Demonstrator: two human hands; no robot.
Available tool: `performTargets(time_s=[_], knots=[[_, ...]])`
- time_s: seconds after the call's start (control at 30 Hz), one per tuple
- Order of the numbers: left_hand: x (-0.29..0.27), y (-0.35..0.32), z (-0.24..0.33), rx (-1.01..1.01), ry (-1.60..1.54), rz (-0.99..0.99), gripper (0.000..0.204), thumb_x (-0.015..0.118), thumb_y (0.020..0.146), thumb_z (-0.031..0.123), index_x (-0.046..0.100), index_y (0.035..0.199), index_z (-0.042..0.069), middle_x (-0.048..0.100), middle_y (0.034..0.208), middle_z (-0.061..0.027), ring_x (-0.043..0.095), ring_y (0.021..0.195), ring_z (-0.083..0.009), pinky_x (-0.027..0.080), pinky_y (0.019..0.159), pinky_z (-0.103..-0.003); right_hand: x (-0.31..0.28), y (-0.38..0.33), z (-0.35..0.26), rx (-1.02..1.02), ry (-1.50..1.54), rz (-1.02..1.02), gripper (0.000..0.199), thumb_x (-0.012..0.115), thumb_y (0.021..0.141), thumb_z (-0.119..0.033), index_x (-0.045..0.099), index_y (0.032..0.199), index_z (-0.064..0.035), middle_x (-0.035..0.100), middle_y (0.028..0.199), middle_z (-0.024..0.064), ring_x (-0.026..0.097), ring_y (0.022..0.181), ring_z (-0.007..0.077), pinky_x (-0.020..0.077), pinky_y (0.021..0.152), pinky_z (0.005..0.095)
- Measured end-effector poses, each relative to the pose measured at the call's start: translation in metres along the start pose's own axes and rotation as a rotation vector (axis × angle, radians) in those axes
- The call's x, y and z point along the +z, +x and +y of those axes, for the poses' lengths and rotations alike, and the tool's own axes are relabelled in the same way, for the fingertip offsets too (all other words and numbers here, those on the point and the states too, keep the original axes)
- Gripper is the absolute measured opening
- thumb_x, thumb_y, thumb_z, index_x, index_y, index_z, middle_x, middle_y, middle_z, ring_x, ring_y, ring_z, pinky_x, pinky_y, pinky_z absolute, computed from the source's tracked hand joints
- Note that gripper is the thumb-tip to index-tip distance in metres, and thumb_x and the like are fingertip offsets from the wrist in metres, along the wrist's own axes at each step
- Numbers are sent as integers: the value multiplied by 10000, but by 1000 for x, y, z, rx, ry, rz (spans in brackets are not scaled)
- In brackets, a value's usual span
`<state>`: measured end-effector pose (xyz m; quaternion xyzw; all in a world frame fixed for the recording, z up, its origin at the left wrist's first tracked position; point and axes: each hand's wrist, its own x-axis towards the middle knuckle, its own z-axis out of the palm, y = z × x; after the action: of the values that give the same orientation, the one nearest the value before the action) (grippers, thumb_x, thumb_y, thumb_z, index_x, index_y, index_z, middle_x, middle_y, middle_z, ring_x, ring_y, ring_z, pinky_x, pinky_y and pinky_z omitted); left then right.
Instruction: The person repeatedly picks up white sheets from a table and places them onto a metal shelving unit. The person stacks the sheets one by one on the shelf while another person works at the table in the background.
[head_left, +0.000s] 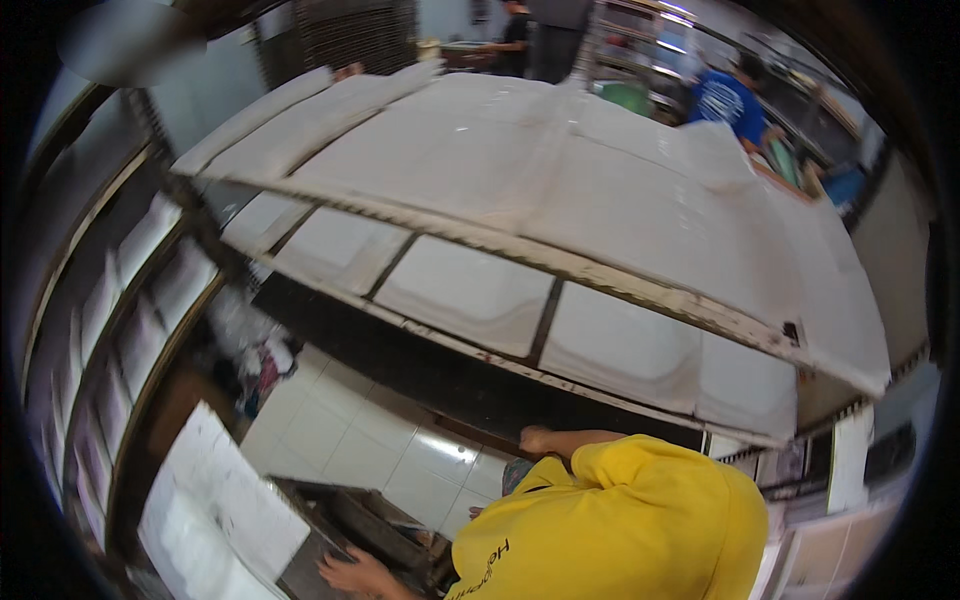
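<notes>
My left hand (355, 574) has its fingers spread at the bottom, over a dark surface beside a white panel (255, 515). No object shows in its grasp. Next to it stands a dark wooden frame (365, 515), its inside partly hidden. My right hand (535, 440) is curled closed at the end of a brown wooden strip (475, 430), below a long dark panel (400, 355). What its fingers hold, if anything, cannot be made out. My yellow shirt (630, 530) fills the lower right.
A rack carries white sheets (420, 130) on top, with white panels (465, 290) beneath. Another rack (110, 340) stands left. Pale floor tiles (350, 410) lie below. One person in blue (728, 102) and another in black (512, 40) are at the back.
</notes>
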<state>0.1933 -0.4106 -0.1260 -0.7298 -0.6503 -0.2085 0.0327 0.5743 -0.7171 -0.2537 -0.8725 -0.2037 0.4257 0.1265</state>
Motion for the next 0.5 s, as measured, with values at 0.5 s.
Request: performTargets(time_s=[0.5], knots=[[-37, -2, 21, 197, 97, 120, 541, 680, 804, 402, 577, 1173, 20, 533, 1290, -246, 538, 1124, -428, 443, 922, -556, 10, -10, 4, -51, 17, -99, 231, 629, 839, -271, 653, 760, -55, 688, 813, 156, 658, 709, 280, 492, 608, 415]])
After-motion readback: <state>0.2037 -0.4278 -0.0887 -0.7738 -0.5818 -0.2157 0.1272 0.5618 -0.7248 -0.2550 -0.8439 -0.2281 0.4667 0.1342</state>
